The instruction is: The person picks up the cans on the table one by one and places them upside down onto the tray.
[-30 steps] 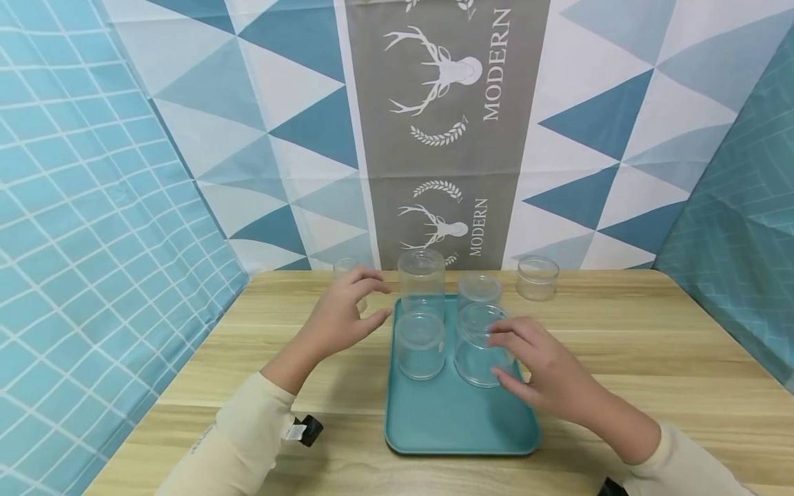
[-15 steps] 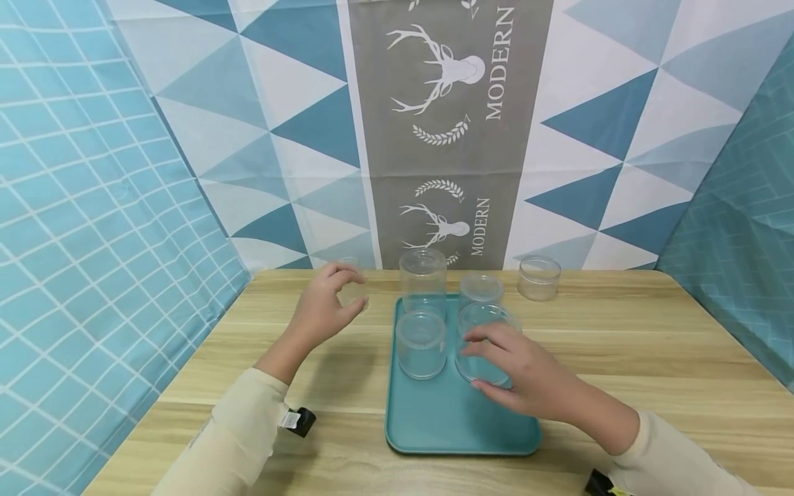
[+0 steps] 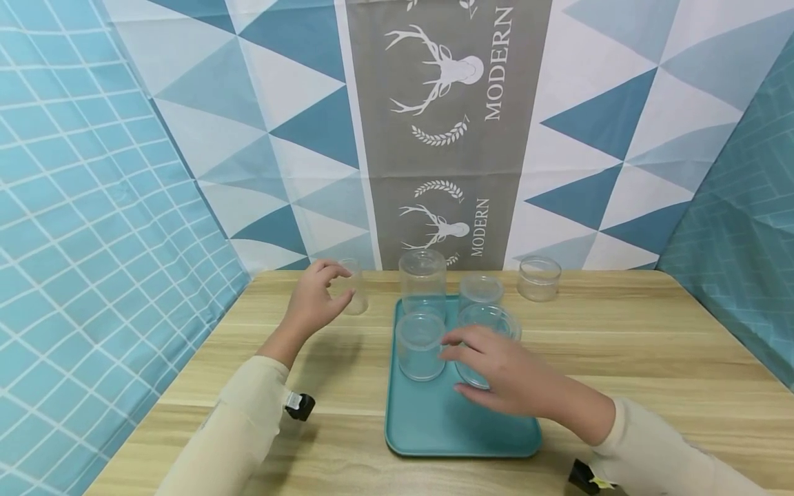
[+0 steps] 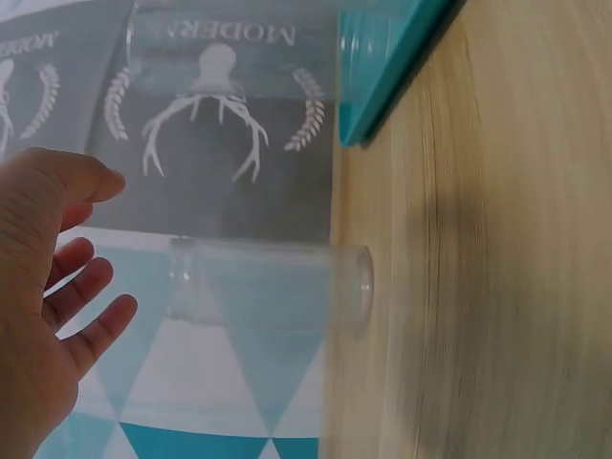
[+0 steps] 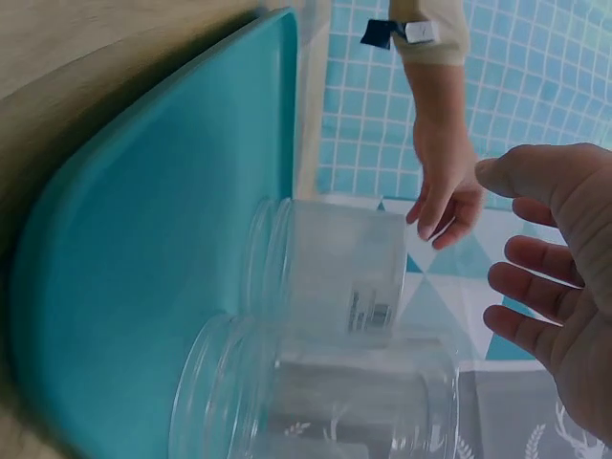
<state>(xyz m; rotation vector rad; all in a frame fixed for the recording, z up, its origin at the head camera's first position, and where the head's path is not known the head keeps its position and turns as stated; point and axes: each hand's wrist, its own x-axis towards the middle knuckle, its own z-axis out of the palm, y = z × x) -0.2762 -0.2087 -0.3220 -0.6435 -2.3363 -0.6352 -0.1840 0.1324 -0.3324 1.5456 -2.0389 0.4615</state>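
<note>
Left hand (image 3: 312, 297) and right hand (image 3: 496, 368) loosely spread, barcode label (image 5: 371, 312) on clear jar (image 5: 349, 244) distinct only from right wrist.

On my head camera I look forward and down across the table (image 3: 633, 331), far enough back to take in the tray (image 3: 459, 427), the left grip (image 3: 314, 300), the right grip (image 3: 496, 372) and the deer-print cloth (image 3: 446, 148) behind. The left wrist camera sits close beside its grip, rolled sideways and facing the cloth past a slim clear jar (image 4: 268, 287), with a corner of the tray at the top. The right wrist camera, also rolled, looks closely across the tray towards the left grip. All three share tray and cloth.
</note>
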